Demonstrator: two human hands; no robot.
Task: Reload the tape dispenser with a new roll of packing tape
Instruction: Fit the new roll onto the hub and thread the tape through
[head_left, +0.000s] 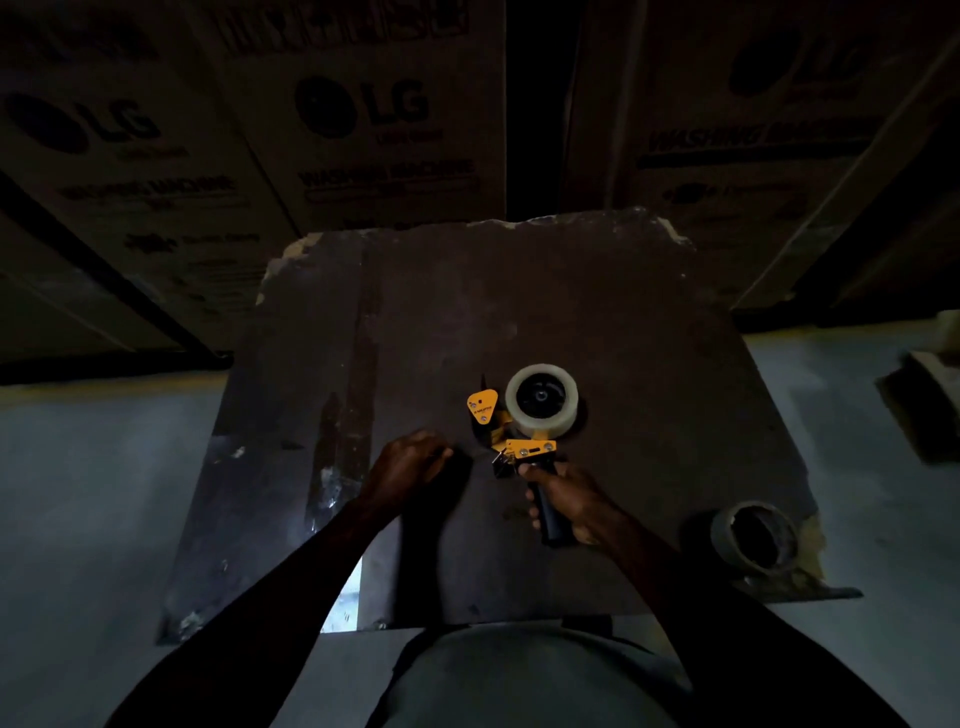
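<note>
A yellow and black tape dispenser (519, 444) lies on a dark worn table (649, 338), with a clear roll of packing tape (542, 399) seated on its hub. My right hand (566, 501) is wrapped around the dispenser's black handle. My left hand (410, 465) is just left of the dispenser's front end with its fingers pinched together; a thin strip, likely the tape's loose end, seems to run from them to the dispenser. A second, darker tape roll or empty core (756, 538) sits near the table's front right corner.
Large cardboard boxes (363, 135) printed with washing machine labels stand behind the table. A grey floor (78, 493) lies on both sides. Some object (930, 400) rests on the floor at the far right. The scene is very dim.
</note>
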